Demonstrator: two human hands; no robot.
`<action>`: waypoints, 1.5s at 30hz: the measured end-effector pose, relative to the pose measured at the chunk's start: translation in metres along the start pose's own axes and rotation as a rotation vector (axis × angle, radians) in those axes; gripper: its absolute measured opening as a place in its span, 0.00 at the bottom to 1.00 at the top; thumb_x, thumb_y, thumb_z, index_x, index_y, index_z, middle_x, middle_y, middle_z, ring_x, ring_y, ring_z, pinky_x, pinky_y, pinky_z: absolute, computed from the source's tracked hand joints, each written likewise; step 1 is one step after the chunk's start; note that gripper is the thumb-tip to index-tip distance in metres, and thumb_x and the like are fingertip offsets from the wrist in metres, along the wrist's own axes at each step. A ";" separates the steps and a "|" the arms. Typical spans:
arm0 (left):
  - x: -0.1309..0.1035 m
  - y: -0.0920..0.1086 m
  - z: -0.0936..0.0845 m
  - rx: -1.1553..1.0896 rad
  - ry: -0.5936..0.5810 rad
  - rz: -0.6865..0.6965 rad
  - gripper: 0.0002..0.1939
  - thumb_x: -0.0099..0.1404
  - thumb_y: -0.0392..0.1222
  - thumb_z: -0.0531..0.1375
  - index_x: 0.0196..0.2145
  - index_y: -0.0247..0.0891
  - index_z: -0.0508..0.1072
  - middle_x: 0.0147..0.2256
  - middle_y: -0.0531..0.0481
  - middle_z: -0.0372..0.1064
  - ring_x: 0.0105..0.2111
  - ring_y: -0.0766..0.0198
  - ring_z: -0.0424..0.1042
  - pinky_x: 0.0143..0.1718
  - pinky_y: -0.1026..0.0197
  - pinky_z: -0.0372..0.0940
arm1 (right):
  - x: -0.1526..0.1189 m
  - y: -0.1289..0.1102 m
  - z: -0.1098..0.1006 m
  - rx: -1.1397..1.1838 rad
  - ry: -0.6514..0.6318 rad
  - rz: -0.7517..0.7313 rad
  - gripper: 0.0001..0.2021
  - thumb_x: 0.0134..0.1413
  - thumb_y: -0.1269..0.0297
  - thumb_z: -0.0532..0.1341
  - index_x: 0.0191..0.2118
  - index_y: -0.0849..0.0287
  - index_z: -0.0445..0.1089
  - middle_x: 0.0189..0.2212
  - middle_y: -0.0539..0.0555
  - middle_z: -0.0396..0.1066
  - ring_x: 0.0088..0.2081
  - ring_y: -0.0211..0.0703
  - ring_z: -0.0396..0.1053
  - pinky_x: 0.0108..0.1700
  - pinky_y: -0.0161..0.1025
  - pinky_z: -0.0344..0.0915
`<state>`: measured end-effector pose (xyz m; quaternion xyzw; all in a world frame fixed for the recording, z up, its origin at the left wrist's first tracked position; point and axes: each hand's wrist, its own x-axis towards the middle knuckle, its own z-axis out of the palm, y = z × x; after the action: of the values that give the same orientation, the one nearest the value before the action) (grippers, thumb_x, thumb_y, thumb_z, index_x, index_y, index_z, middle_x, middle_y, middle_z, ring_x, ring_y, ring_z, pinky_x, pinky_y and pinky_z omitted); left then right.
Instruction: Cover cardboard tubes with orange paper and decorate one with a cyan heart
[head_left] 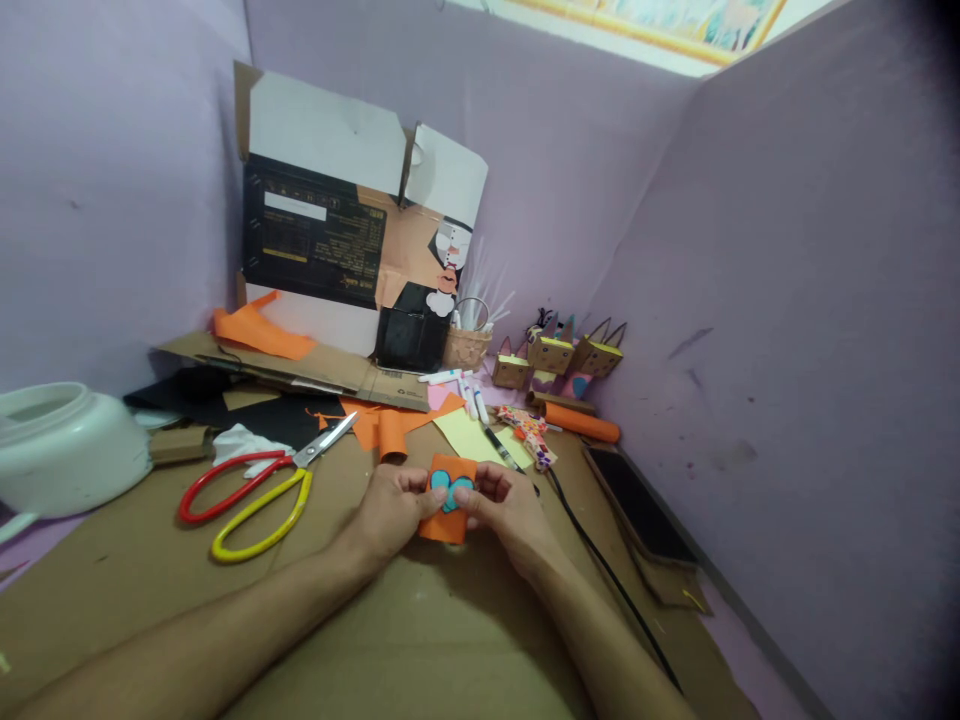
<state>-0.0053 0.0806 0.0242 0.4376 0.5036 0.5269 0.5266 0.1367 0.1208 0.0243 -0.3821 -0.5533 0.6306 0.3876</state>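
Observation:
Both hands hold an orange paper tube [445, 526] with a blue heart [452, 499] on its front, just above the cardboard-covered table. My left hand [390, 510] grips its left side, the thumb lying on the heart's left half. From the other side my right hand [513, 512] grips it, with that thumb pressed on the heart's right half. The fingertips behind the tube are partly hidden. A second orange paper roll [392, 436] stands just beyond my left hand. Left of my hands lie large scissors [300, 465] with one red and one yellow handle, blades apart.
A white pot [67, 450] stands at far left. Behind are a flattened printed box [315, 235], markers [472, 398], a basket of white sticks [469, 348] and small cardboard animal figures [553, 355]. At right, a hot glue gun [529, 432] trails a black cable [600, 560] near a phone [643, 505].

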 end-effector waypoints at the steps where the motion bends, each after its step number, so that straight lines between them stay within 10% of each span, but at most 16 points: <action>1: 0.000 0.000 0.000 -0.004 0.012 -0.002 0.14 0.41 0.48 0.65 0.19 0.32 0.72 0.16 0.56 0.61 0.19 0.71 0.56 0.24 0.66 0.54 | 0.000 0.000 0.000 0.007 -0.005 0.015 0.17 0.25 0.62 0.72 0.27 0.61 0.70 0.21 0.48 0.69 0.23 0.37 0.65 0.22 0.31 0.64; 35: -0.001 0.000 0.002 0.062 -0.041 0.071 0.12 0.45 0.44 0.65 0.25 0.32 0.73 0.20 0.54 0.67 0.21 0.68 0.63 0.25 0.65 0.59 | 0.001 0.003 -0.002 0.112 -0.022 0.093 0.14 0.22 0.64 0.72 0.22 0.62 0.70 0.16 0.46 0.67 0.19 0.33 0.62 0.23 0.31 0.62; 45: -0.008 0.001 -0.014 0.528 -0.110 0.741 0.09 0.60 0.32 0.55 0.33 0.35 0.75 0.30 0.46 0.75 0.30 0.64 0.72 0.33 0.65 0.64 | -0.011 -0.007 -0.005 -0.460 0.019 -0.634 0.04 0.45 0.71 0.63 0.29 0.56 0.75 0.26 0.52 0.74 0.28 0.41 0.70 0.33 0.36 0.65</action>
<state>-0.0186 0.0715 0.0246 0.7347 0.4017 0.5092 0.1990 0.1461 0.1130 0.0318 -0.2750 -0.7671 0.3355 0.4726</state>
